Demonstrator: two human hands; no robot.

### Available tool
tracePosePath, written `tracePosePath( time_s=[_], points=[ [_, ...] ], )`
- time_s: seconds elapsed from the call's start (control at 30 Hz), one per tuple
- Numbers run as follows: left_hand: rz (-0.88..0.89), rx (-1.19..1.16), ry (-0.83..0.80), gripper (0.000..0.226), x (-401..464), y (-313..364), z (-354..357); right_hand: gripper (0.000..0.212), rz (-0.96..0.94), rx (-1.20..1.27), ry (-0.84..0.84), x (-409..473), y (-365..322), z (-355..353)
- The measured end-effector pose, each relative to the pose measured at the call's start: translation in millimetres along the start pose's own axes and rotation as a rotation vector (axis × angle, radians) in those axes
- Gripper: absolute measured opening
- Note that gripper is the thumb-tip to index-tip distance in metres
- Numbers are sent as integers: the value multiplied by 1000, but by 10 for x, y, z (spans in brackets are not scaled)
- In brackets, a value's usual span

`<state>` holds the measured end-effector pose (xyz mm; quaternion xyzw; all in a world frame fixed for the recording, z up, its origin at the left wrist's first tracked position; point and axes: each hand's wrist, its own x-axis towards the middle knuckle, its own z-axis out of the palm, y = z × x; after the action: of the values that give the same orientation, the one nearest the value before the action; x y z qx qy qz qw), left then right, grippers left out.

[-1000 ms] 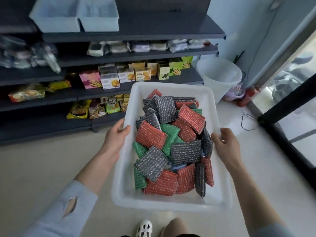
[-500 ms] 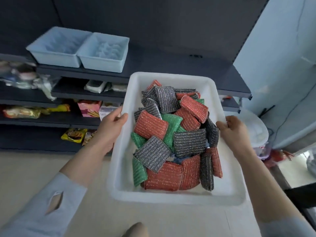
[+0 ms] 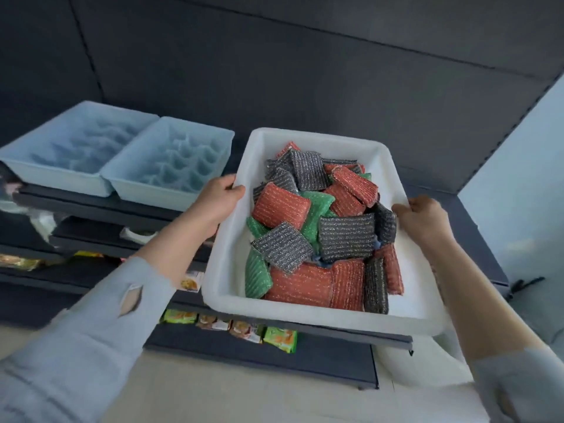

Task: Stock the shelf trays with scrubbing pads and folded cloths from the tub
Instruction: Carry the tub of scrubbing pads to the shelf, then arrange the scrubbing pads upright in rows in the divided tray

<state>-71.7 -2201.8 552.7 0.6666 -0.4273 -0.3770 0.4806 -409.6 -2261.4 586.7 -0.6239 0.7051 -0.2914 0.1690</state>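
The head view looks down on a white tub (image 3: 227,270) held in both hands in front of a dark shelf unit. The left hand (image 3: 218,199) grips the tub's left rim, thumb over the edge and fingers hidden beneath it. The right hand (image 3: 422,219) is closed on the right rim in the same way, thumb on top. Both arms wear pale grey sleeves (image 3: 91,325); the left one has a small tear near the cuff.

The tub is heaped with scrubbing pads (image 3: 346,236) in red, green and dark grey, lying at all angles, some flat and some on edge. A bit of blue shows between the pads near the middle; whether it is a folded cloth cannot be told.

To the left of the tub, two pale blue trays (image 3: 171,166) sit side by side and touching on the top shelf (image 3: 91,206). Each has moulded dividers inside and holds no pads. The tub's far left corner is near the right tray.

Below, lower shelves carry snack packets (image 3: 279,337), partly hidden by the tub and the left arm. The floor is light.
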Motion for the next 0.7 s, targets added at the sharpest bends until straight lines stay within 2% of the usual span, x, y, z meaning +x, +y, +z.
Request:
tracePosePath(
  time_s=[0.1,0.3,0.57,0.6,0.63,0.7],
  points=[
    [-18,34,25,25,360,115,149,21,-5,-23,-45,499,-46,170],
    [-33,62,79,51,796,154,305,20,-19,-31,-107,1194,-60,470],
    [-40,47,66,47,1148,135,307,24,-21,-86,-211,1563,-60,690],
    [-29,98,50,49,1196,111,271,25,-26,-139,-242,1562,-54,693],
    [-2,249,33,52,1250,95,226,29,-42,-233,-264,1556,-56,689],
    [87,670,103,60,1343,115,188,41,-167,-460,-185,1554,-122,677]
  ],
)
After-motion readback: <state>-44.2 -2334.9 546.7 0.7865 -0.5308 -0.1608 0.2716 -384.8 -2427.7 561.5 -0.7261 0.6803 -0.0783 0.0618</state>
